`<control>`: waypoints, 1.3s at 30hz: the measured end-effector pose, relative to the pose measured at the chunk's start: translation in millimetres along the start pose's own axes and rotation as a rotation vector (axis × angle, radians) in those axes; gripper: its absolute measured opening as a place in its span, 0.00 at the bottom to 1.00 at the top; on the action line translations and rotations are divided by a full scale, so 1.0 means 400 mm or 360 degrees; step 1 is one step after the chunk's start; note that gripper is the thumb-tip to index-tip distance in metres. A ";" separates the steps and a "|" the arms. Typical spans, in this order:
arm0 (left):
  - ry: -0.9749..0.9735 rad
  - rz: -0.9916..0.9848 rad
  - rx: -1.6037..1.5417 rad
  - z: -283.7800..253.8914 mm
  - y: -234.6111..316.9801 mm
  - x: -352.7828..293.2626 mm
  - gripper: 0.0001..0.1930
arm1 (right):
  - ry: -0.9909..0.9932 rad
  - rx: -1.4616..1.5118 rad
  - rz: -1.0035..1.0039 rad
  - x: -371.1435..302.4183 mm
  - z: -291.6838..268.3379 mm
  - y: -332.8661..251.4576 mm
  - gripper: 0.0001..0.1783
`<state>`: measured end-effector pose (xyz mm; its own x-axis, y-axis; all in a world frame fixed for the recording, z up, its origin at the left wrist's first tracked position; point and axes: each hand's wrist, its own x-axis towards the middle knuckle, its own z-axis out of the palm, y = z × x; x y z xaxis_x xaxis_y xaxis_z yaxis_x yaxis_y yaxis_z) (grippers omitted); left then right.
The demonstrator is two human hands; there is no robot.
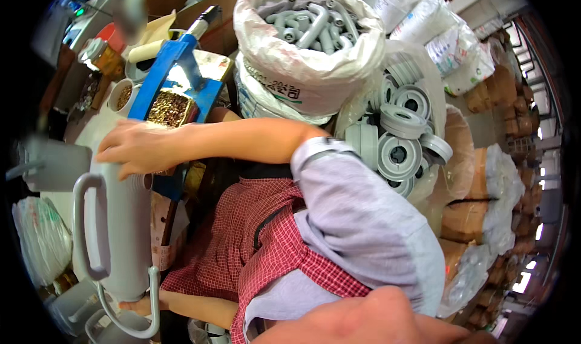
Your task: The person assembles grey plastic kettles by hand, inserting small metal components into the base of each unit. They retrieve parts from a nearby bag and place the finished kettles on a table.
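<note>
A tall grey plastic jug (128,235) with a long loop handle (91,223) is at the left, between my two hands. My right hand (136,147) lies over its top end, fingers bent down around it and a little blurred. At the jug's base is my left hand (138,306), mostly hidden behind the jug and a grey U-shaped handle (145,332); what shows of it is against the jug. Just beyond my right hand, a blue metal stand (160,71) holds a box of small brass-coloured pieces (172,108).
A large white sack (302,80) of grey curved handles stands at the far side. Beside it, a clear bag holds grey round rings (399,153). More grey jugs (75,304) and a plastic bag (41,241) lie at the left. Cartons (466,220) are stacked at the right.
</note>
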<state>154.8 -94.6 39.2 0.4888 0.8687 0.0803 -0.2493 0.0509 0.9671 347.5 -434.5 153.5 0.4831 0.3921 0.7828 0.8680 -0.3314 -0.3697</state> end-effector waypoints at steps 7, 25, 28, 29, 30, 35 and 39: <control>-0.0176 -0.0210 -0.0036 -0.038 0.021 -0.077 0.22 | -0.0853 -0.1637 0.1671 -0.612 -0.838 -0.282 0.23; 0.0244 -0.0369 -0.0587 -0.278 0.112 -0.281 0.27 | -0.0141 0.0490 0.0050 -0.151 -0.044 -0.195 0.45; 0.0501 -0.0313 -0.0319 -0.277 0.140 -0.318 0.26 | -0.0215 0.0669 -0.0185 -0.133 -0.002 -0.196 0.47; 0.0581 -0.0307 -0.0163 -0.278 0.162 -0.330 0.25 | -0.0245 0.0736 -0.0232 -0.130 0.004 -0.195 0.46; 0.0638 -0.0428 -0.0303 -0.280 0.180 -0.332 0.24 | -0.0253 0.0806 -0.0261 -0.122 0.010 -0.201 0.46; 0.0652 -0.0160 -0.0046 -0.347 0.191 -0.356 0.24 | -0.0302 0.1003 -0.0332 -0.112 0.020 -0.219 0.47; 0.0813 -0.0048 -0.0059 -0.320 0.252 -0.379 0.26 | -0.0288 0.1133 -0.0274 -0.121 0.030 -0.239 0.45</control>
<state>-51.4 -158.0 93.6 0.0277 0.9960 -0.0844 -0.2755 0.0888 0.9572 242.5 -411.5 144.8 0.2920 0.5435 0.7870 0.7674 0.3579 -0.5319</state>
